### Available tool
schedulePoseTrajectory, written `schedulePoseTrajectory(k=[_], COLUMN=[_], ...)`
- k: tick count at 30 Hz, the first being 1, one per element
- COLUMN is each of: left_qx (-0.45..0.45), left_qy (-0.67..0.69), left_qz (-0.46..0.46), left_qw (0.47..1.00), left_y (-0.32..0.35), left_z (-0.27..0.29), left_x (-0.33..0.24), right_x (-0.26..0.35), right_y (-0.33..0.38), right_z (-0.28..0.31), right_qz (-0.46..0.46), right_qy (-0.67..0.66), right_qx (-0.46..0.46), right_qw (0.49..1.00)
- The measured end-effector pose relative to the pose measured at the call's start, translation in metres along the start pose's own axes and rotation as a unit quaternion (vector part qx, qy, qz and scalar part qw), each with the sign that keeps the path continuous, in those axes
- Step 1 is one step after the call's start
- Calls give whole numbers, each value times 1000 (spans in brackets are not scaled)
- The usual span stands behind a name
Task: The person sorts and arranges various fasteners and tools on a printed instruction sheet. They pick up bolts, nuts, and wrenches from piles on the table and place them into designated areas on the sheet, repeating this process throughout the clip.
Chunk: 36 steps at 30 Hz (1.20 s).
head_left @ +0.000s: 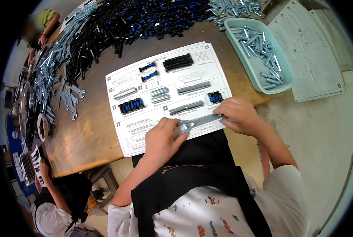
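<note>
A silver open-end wrench [203, 121] lies across the lower right of a printed parts sheet [143, 134]. My left hand [162, 140] has its thumb and fingers closed around the wrench's left head. At the wrench's other end, my right hand [237, 115] grips it near the sheet's right edge. On the sheet rest two black bolts with blue bands [149, 76], a bundle of long black bolts [178, 62] and several silver cylindrical pieces [193, 88]. Short black-and-blue bolts sit in a larger group [131, 105] and a smaller group [215, 97], the latter just above my right fingers.
Black bolts [125, 23] are heaped along the table's far side, with silver wrenches [72, 100] at left. A pale green bin [259, 85] of silver cylinders stands at right beside stacked printed sheets [314, 59]. One person [54, 209] is at lower left, another [46, 23] at upper left.
</note>
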<state>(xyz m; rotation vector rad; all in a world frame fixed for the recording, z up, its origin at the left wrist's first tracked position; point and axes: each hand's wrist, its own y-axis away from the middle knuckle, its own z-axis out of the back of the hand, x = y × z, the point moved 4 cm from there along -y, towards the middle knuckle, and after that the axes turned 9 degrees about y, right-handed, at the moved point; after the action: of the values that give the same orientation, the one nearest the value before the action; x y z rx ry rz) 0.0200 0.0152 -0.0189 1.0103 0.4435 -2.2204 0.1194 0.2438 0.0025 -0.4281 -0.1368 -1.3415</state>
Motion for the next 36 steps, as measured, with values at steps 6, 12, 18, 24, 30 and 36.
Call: schedulePoseTrajectory(k=[6,12,18,24,30,36], left_qx=[9,25,-246,-305,-312,-196], left_qy=[1,91,130,230,399,497], left_qz=[-5,66,87,256,339,344], left_qw=[1000,993,957,888,793,772], left_y=[0,-1,57,120,151,171], left_z=[2,21,74,85,56,8], left_x=[0,6,81,110,102,92], right_x=[-29,-100,-149,-156,-189,-151], right_y=[0,-81,-146,-149,-132,-147], right_z=[31,19,-20,-20,-19,-19], right_qz=[-125,-201,-223,-200,-262,-328], right_qy=[3,-14,130,207,-32,-163], right_qx=[-102,-115,-5,-35,-2,22], right_qw=[987,973,966,957,965,930])
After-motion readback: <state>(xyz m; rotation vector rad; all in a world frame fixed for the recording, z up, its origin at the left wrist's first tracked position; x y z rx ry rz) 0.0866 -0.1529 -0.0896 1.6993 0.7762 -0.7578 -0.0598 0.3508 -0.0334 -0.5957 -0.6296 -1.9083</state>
